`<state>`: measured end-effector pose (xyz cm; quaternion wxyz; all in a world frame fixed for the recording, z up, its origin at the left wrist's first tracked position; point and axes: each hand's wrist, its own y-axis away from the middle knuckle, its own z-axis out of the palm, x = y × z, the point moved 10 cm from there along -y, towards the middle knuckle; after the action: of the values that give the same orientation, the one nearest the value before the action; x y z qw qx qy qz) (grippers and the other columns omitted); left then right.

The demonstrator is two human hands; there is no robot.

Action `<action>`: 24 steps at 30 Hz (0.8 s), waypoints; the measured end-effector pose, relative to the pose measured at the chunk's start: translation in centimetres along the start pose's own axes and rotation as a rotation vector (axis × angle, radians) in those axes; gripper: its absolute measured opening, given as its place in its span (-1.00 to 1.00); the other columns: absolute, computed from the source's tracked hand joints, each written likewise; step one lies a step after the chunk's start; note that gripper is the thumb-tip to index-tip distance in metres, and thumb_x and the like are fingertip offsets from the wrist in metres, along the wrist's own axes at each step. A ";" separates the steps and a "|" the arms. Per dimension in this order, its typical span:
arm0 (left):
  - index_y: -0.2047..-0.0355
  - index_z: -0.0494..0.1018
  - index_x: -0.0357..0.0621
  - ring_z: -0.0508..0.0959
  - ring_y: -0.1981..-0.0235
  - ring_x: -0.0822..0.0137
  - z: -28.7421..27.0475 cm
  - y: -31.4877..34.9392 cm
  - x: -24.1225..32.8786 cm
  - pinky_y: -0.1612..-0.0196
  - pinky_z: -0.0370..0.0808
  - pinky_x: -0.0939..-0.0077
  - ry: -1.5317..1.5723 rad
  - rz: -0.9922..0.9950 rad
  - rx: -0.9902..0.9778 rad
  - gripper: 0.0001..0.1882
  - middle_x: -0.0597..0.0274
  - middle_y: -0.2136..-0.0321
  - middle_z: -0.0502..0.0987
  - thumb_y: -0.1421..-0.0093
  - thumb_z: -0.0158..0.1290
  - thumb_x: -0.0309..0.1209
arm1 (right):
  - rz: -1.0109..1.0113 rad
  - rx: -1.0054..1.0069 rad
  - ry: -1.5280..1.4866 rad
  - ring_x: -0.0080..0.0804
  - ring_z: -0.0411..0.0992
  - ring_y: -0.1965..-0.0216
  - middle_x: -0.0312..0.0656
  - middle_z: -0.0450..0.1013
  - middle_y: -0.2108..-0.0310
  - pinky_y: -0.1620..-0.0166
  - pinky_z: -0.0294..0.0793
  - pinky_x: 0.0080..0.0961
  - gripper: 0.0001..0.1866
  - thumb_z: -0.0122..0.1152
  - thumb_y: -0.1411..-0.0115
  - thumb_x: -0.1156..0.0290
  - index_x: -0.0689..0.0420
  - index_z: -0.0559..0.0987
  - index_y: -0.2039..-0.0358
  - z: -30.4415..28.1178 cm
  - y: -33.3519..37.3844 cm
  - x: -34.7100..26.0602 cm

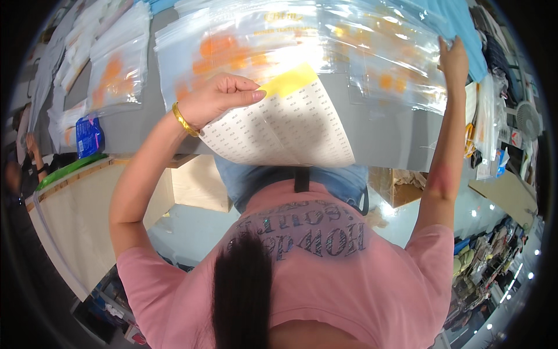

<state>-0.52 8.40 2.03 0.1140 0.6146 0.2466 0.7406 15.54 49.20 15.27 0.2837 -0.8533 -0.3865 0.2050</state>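
Note:
My left hand (232, 96), with a gold bracelet at the wrist, pinches the upper left edge of a white label sheet (285, 131). Rows of small print cover the sheet, its top corner shows yellow, and it curves down over the near table edge. Out at the far right, my right hand (454, 58) has its fingers closed at the edge of a clear plastic bag (401, 64) with orange print. Light blue fabric (474, 43) lies right beside those fingers. More clear bags (192, 58) with orange patches overlap beyond the sheet.
The grey table (395, 136) carries another stack of bags (119, 72) at left, near a blue packet (89, 136). A wooden-edged board (75, 215) stands at lower left. At right are a small fan (528, 119) and an open cardboard box (401, 186) below. Another person's hand (32, 145) shows far left.

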 end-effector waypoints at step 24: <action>0.42 0.44 -0.31 0.36 -0.35 -0.13 5.2 -2.7 2.6 -0.37 0.34 -0.05 -1.382 0.760 0.214 -0.91 -0.07 -0.26 0.45 -0.21 0.11 -0.57 | 0.385 -0.681 -1.158 -0.58 0.50 0.17 -0.32 0.62 0.19 0.05 0.44 -0.58 -0.83 0.42 -0.26 0.39 0.23 0.71 0.25 3.6 11.1 -13.6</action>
<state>3.56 13.07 3.54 -0.0789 0.9845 -0.0368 0.1520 11.14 33.88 7.17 -0.2925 -0.7016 -0.3603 0.5408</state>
